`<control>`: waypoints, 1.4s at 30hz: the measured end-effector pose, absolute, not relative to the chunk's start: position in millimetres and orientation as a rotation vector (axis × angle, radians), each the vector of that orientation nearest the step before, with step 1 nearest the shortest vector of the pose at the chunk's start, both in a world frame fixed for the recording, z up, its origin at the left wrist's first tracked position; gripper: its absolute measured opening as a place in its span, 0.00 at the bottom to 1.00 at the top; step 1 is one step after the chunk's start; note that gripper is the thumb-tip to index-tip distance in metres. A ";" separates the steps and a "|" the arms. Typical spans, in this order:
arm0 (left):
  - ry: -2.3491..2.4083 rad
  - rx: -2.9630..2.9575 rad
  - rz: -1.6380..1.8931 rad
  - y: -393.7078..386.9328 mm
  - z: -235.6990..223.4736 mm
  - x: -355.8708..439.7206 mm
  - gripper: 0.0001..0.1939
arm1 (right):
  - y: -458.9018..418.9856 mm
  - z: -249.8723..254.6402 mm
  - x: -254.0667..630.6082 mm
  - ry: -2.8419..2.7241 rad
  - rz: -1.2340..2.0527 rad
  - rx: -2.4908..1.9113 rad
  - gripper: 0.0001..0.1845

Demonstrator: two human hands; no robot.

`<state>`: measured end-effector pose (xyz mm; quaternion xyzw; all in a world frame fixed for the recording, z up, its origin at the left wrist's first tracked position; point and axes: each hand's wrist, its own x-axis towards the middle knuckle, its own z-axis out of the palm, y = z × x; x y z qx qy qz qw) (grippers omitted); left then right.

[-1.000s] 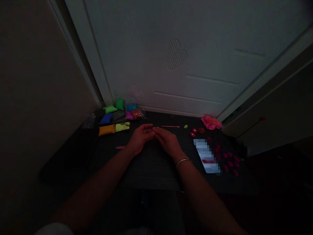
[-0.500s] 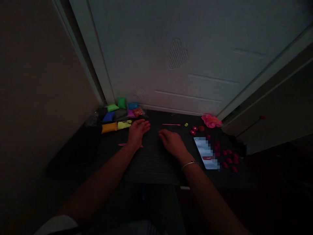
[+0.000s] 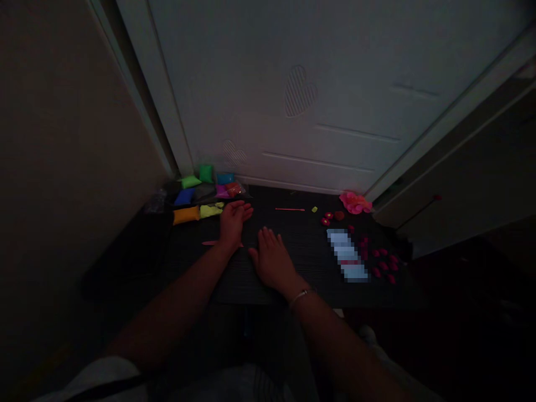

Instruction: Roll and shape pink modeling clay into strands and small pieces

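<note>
The scene is very dark. My left hand point(image 3: 233, 221) lies open on the dark table point(image 3: 293, 279), fingers stretched toward the yellow clay packet point(image 3: 211, 210). A thin pink stick point(image 3: 209, 243) lies beside its wrist. My right hand point(image 3: 271, 261) rests flat and open, palm down, on the table's middle, with a bracelet on the wrist. Neither hand holds anything that I can see.
Several coloured clay packets point(image 3: 196, 192) lie at the back left, an orange one point(image 3: 186, 215) nearest. A thin pink tool point(image 3: 290, 209), a pink clay flower point(image 3: 354, 203), small red pieces point(image 3: 383, 263) and a blurred card point(image 3: 347, 254) lie to the right. A white door point(image 3: 301, 100) stands behind.
The hands, joined together a second ago, have separated. My left hand moved toward the yellow packet; my right hand drew back toward me and flattened on the table.
</note>
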<state>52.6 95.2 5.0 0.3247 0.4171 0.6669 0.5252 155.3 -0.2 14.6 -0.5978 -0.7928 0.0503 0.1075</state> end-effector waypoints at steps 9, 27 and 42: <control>1.019 0.839 1.627 95.6 1.7 51.7 0.05 | 1.6 11.1 192.6 -2.328 0.159 -1.863 0.28; 1.023 0.765 1.650 98.8 -0.9 51.2 0.05 | -14.4 13.9 198.8 -2.461 0.259 -1.710 0.28; 1.025 0.855 1.662 97.6 -4.3 50.9 0.06 | -6.5 11.5 196.7 -2.373 0.165 -1.814 0.28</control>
